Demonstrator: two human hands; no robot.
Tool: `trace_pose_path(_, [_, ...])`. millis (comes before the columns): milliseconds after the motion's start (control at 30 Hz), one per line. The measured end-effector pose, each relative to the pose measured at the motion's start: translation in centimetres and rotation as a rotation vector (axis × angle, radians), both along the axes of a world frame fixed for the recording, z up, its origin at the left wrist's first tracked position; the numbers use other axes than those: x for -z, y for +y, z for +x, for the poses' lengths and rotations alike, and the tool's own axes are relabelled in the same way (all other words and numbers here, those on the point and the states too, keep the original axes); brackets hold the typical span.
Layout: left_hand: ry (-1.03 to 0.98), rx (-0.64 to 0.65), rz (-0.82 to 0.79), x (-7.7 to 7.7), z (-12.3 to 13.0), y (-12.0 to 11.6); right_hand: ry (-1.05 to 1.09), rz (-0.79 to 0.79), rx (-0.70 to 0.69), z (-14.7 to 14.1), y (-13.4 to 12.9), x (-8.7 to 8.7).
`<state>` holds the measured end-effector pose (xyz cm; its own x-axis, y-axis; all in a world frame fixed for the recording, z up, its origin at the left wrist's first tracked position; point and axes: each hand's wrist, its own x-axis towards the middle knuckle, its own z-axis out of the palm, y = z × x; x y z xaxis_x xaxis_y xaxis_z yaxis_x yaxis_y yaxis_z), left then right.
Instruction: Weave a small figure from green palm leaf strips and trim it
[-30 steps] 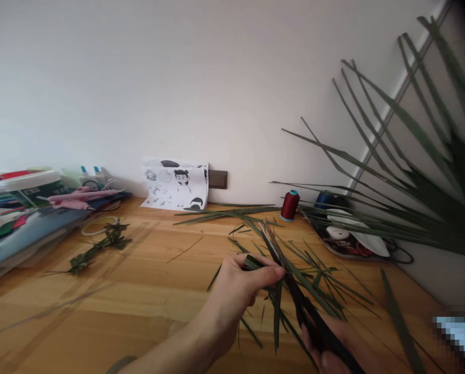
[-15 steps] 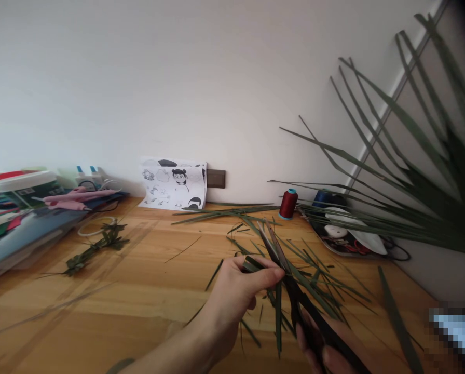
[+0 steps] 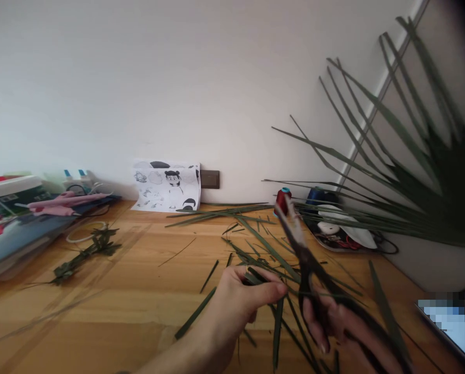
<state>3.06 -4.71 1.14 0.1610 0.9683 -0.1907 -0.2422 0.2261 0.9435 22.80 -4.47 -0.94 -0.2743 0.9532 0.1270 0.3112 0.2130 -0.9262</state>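
Note:
My left hand (image 3: pixel 242 296) is closed, with thumb and fingers pinching a folded strip of green palm leaf (image 3: pixel 254 276); another length of leaf hangs below the fingers. My right hand (image 3: pixel 333 322) grips the black handles of a pair of scissors (image 3: pixel 304 254). Their blades point up and away, slightly apart and blurred, to the right of the left hand and clear of the held strip. Cut leaf strips (image 3: pixel 271 246) lie scattered on the wooden table beneath and beyond both hands.
A red thread spool (image 3: pixel 283 200) stands behind the blades, near a tray (image 3: pixel 345 246) of small items. A large palm leaf (image 3: pixel 446 192) spreads at right. A woven leaf piece (image 3: pixel 86 254), pink glue gun (image 3: pixel 65 202) and printed sheet (image 3: pixel 166 189) are farther left.
The scissors in my right hand have moved right, away from the left hand's leaf strip. My left hand keeps its pinch, slightly lower in view. The camera view has shifted slightly.

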Motion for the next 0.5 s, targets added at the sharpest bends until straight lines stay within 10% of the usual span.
trace_pose_path(200, [0.008, -0.014, 0.01, 0.1, -0.4, 0.3, 0.083, -0.03, 0.008, 0.5, 1.0, -1.3])
trace_pose_path(500, [0.117, -0.052, 0.054, -1.7, -0.7, 0.4, 0.243, -0.091, 0.009, -0.5, 2.2, 1.5])
